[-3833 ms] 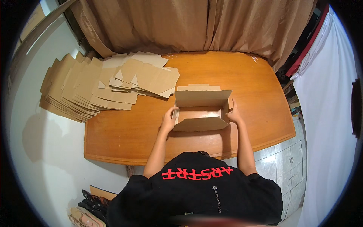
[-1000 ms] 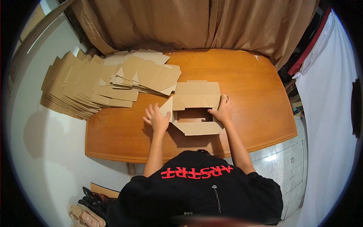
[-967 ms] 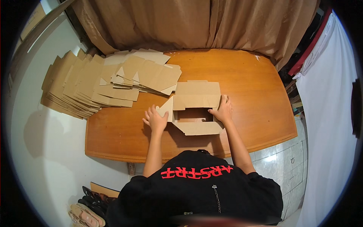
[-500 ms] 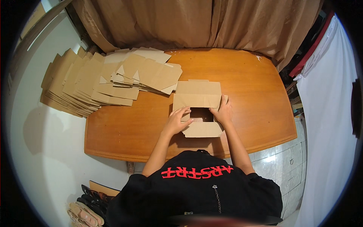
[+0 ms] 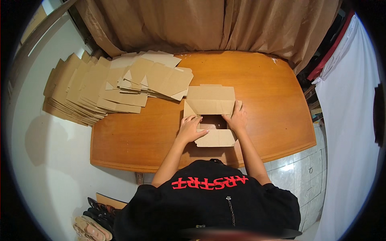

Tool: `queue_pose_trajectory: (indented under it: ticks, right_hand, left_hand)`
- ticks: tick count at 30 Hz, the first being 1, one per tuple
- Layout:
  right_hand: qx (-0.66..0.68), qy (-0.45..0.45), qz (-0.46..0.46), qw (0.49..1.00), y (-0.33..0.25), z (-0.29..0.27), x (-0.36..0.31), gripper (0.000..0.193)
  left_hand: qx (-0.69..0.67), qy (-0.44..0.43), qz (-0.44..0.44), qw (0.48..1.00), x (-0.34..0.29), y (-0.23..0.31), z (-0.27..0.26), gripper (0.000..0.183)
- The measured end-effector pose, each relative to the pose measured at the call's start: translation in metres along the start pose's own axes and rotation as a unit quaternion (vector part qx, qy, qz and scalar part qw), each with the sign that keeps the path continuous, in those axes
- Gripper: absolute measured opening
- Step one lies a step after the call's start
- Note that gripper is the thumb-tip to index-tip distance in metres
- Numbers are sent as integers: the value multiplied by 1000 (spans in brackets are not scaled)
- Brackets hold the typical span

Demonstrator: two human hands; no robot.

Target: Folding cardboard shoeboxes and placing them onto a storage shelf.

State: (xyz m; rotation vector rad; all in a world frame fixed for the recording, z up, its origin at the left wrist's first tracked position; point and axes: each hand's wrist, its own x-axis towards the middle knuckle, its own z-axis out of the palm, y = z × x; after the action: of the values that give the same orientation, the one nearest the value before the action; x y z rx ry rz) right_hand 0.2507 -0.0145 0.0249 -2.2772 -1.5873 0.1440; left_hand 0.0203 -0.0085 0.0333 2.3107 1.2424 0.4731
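A partly folded brown cardboard box (image 5: 217,138) stands close to the table's near edge, its top open and its inside dark. One wide flap (image 5: 210,93) leans away on the far side; a shorter one folds toward me. My left hand (image 5: 189,129) grips the box's left side, thumb over the near corner and fingers along the side flap. On the opposite side my right hand (image 5: 238,118) is wrapped round the right wall, with its thumb on the inner edge and fingertips by the far right corner.
Flat cardboard blanks (image 5: 86,86) lie in a fanned pile at the table's far left, with more blanks (image 5: 161,76) overlapping beside them. The wooden table (image 5: 273,104) has a curved edge. Brown curtains (image 5: 169,24) hang behind it. Sandals (image 5: 94,225) lie at lower left.
My left hand has shifted slightly toward me along the box's left side, its thumb now lower by the near flap. My right hand stays in nearly the same place.
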Motion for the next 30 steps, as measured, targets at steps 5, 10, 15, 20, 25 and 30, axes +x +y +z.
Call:
queue_pose_trajectory:
  ticks: [5,10,15,20,25,30]
  right_hand:
    - [-11,3,3,1000,-1,0,-1,90]
    - [21,-14,8,1000,0,-3,0,91]
    - [75,-39,20,996,2,-11,2,88]
    - [202,-27,12,979,29,19,20,69]
    - [517,-111,95,843,41,33,30,60]
    - [280,-43,-25,959,44,26,23,68]
  left_hand:
    - [10,-7,-2,1000,0,2,-2,68]
    - [-55,-22,-4,998,-7,-3,-7,73]
    - [-67,-120,-3,990,-29,-1,-28,83]
    - [-65,-102,-54,991,-36,-8,-29,60]
    - [-87,66,-129,986,-14,-18,-2,35]
    - [-92,211,-154,961,14,-10,16,44]
